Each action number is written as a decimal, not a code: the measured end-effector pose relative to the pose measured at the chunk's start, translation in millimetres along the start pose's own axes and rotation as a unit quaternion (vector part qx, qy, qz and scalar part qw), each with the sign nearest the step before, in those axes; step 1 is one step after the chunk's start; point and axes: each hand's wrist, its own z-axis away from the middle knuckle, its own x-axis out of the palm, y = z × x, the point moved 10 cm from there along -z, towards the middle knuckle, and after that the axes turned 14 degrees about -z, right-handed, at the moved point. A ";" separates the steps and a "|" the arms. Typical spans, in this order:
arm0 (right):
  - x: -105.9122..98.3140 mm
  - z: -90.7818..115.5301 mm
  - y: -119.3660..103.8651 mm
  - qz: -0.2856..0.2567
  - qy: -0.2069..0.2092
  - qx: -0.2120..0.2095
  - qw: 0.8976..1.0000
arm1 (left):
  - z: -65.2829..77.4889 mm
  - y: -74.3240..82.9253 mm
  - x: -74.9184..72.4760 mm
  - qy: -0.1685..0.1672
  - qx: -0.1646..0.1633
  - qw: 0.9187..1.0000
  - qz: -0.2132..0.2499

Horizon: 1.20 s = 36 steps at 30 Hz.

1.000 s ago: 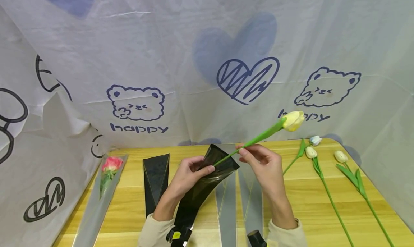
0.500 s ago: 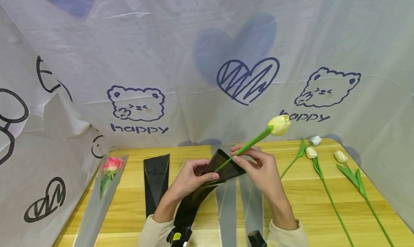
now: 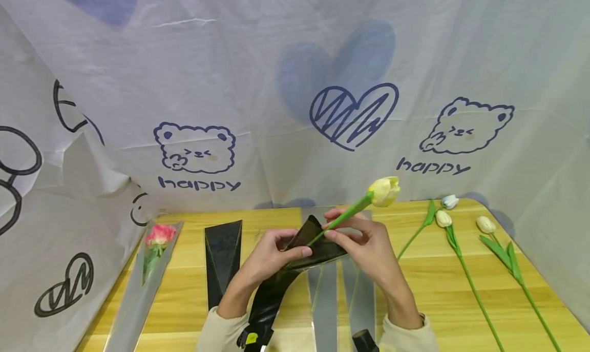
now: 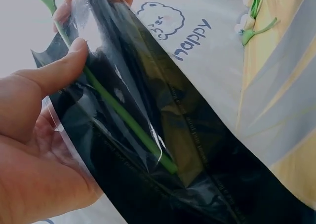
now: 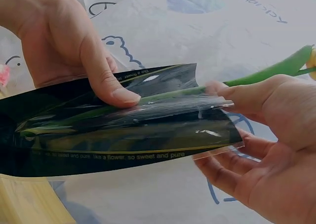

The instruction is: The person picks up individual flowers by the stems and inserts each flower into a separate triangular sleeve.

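Observation:
My left hand grips a black flower sleeve near its mouth, thumb on its clear front. The sleeve bends down toward the forearm. A yellow tulip leans up and right, its stem running into the sleeve's mouth. My right hand pinches that stem between thumb and fingers, right at the mouth. In the left wrist view the cut end of the green stem shows through the film, well inside the sleeve. The right wrist view has my right fingers along the sleeve's lower edge.
Another black sleeve lies left of my hands, and grey sleeves lie beneath them. Far left is a pink rose in a grey sleeve. Several pale tulips lie at the right. A printed cloth hangs behind the wooden table.
The tulip has slid down and left, deeper into the black sleeve. My right hand has come closer to the left with it; the left hand has barely shifted.

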 end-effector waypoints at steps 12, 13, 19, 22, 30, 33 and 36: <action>-2.0 -0.9 -9.0 -0.023 0.008 -0.040 0.999 | -0.1 -6.1 3.7 -0.025 -0.025 0.999 0.021; -1.9 -0.8 -8.5 -0.023 0.006 -0.038 0.999 | -0.2 -5.6 3.5 -0.023 -0.023 0.999 0.018; -0.7 -0.3 -4.6 -0.035 -0.005 -0.014 0.999 | -0.2 -2.5 1.0 0.000 -0.013 1.000 0.015; -0.4 -0.4 -3.0 -0.048 -0.008 -0.009 0.999 | 0.5 -1.9 0.4 0.003 -0.013 0.999 0.032; 2.0 -0.7 -4.0 -0.045 -0.018 -0.026 0.998 | -0.1 -3.7 -3.7 0.022 -0.022 0.998 0.046; 3.2 0.0 -4.1 -0.034 -0.023 -0.024 0.999 | -0.3 -5.1 -5.0 0.031 -0.029 0.998 0.044; 5.3 0.6 -4.5 -0.023 -0.030 -0.019 0.999 | 0.2 -4.8 -4.5 0.031 -0.032 0.998 0.043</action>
